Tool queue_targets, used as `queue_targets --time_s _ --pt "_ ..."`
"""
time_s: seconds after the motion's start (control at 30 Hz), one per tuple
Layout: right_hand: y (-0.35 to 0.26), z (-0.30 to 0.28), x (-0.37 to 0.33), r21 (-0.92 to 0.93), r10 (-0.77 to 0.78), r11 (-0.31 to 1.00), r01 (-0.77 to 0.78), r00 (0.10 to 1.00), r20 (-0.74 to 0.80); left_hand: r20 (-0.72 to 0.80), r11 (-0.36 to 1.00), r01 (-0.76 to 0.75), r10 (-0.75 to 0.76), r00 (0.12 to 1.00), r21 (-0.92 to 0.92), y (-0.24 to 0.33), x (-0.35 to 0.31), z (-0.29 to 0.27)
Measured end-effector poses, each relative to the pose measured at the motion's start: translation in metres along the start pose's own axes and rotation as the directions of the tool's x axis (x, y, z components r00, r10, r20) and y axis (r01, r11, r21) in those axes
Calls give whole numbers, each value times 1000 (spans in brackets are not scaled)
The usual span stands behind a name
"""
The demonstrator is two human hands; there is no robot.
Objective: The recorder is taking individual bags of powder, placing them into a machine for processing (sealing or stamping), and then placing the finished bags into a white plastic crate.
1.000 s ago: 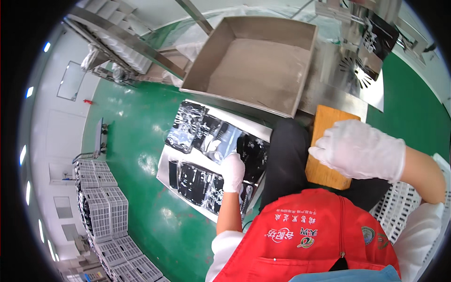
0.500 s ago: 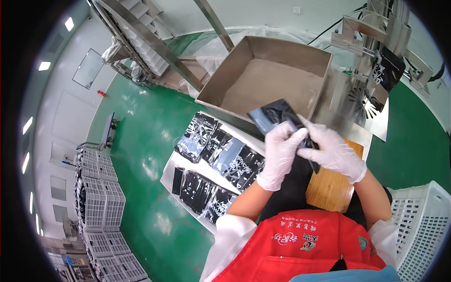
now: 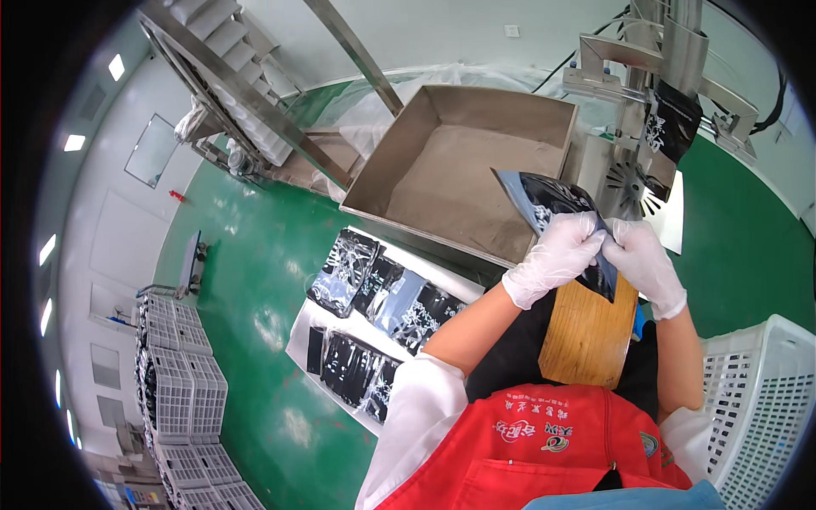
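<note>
Both my gloved hands pinch one black plastic pouch (image 3: 557, 194) above the near right corner of the steel bin. My left hand (image 3: 563, 252) is closed on its near edge, and my right hand (image 3: 643, 262) grips it just beside, the two hands almost touching. The pouch is tilted, its glossy far end spread out beyond my left hand and a dark corner hanging below. Under my hands lies a wooden board (image 3: 586, 340). To the left, several flat black pouches (image 3: 344, 272) rest in stacks on a white surface (image 3: 297, 340).
The square steel bin (image 3: 467, 229) holds a layer of brown powder (image 3: 476, 174). A filling machine (image 3: 633, 68) with another black pouch (image 3: 671, 127) on it stands at the far right. A white basket (image 3: 761, 408) sits at my right; stacked crates (image 3: 183, 374) line the left.
My hands have moved right with the pouch, which is now turned and spread wider. The view has shifted a little, and more of the wooden board shows.
</note>
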State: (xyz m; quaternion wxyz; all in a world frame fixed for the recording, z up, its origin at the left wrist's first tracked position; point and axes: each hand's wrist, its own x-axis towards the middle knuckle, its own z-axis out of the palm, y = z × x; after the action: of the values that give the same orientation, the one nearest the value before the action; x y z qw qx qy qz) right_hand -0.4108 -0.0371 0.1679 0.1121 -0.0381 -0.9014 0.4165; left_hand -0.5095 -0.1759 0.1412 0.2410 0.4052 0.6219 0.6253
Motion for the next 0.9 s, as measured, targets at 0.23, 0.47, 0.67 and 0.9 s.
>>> queue_targets --time_s 0.23,0.47,0.67,0.9 --pt "56 36 11 93 0 995 23 971 -239 -16 754 -242 317 948 611 -36 17 7" --pt "92 38 0 -302 -12 927 -220 790 -613 -109 866 -110 185 977 488 -44 6 23" --pt "45 24 -49 -557 -708 667 495 655 -264 92 956 246 -233 968 -159 -12 23 23" --pt "79 35 -42 691 346 705 -163 928 -134 470 419 -505 191 862 755 -4 12 73"
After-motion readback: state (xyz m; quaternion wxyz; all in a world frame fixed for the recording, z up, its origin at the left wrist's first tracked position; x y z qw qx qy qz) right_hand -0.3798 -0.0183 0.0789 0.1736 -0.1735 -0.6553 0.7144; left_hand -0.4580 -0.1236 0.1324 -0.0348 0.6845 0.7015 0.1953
